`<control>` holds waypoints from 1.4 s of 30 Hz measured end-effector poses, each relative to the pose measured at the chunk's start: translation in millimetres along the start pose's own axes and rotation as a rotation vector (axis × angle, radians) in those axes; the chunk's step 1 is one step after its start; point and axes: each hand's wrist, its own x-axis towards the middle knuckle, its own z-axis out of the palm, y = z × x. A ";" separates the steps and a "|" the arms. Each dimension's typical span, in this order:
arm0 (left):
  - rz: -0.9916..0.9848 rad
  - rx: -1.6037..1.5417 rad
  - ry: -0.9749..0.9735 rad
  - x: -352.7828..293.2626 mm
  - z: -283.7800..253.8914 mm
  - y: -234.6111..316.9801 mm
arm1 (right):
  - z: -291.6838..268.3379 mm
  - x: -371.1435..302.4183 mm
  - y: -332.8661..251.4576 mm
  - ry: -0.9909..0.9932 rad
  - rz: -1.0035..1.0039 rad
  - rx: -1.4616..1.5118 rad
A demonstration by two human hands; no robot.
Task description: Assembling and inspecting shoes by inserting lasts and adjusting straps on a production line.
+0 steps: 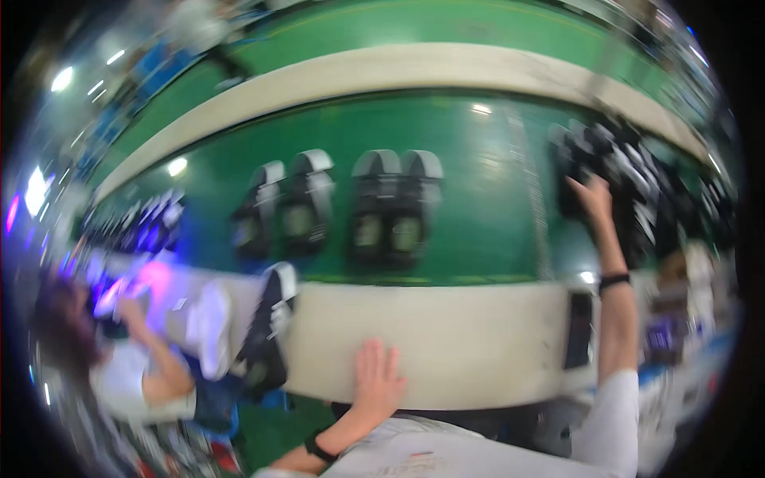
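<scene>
My left hand (378,381) lies with its fingers stretched out on the pale bench edge (446,334) in front of me, holding nothing. Far to the right, my right hand (591,197) reaches to the cluster of black shoes, its thumb and fingers around the near end of a black shoe (567,151); blur hides the exact grip. Two pairs of black shoes with light toes stand on the green surface: a left pair (307,199) and a middle pair (398,199). Left of my left hand, a black-and-white shoe (271,327) rests tilted on the bench edge.
A person (143,358) works at the left under purple light, near a white shoe (211,331). More shoes (151,223) stand in a row at the far left. A dark flat phone-like object (578,328) lies beside my right forearm. Boxes (673,319) are at the right.
</scene>
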 end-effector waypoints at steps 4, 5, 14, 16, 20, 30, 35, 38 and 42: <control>0.029 -0.087 0.060 3.8 11.7 0.8 | 25.6 35.9 75.2 0.124 -0.077 -0.041; -0.075 -0.057 0.115 -2.3 10.6 0.7 | 41.2 30.6 69.1 0.099 -0.055 -0.034; -0.061 -0.083 0.092 -2.4 6.4 0.5 | 25.6 -61.8 -3.9 -0.359 -0.064 0.461; -0.077 -0.062 0.098 0.3 6.1 -0.9 | -29.9 -137.6 -76.7 -0.627 0.206 0.866; -0.116 -0.446 -0.068 20.0 -3.9 20.1 | -21.2 -238.2 -36.5 -0.452 -0.051 0.753; -0.073 -0.918 -0.048 -8.5 -61.6 2.6 | -66.5 -444.5 -174.9 -0.509 -0.373 0.525; -0.120 -0.876 -0.102 -2.5 -58.6 11.0 | -40.5 -417.2 -194.1 -0.604 -1.021 0.484; -0.096 -0.831 0.119 -5.9 -45.2 16.9 | -27.9 -403.6 -191.5 -0.688 -1.071 0.550; -0.092 -0.868 0.035 4.4 -60.6 14.6 | -32.5 -412.1 -188.3 -0.727 -0.614 0.606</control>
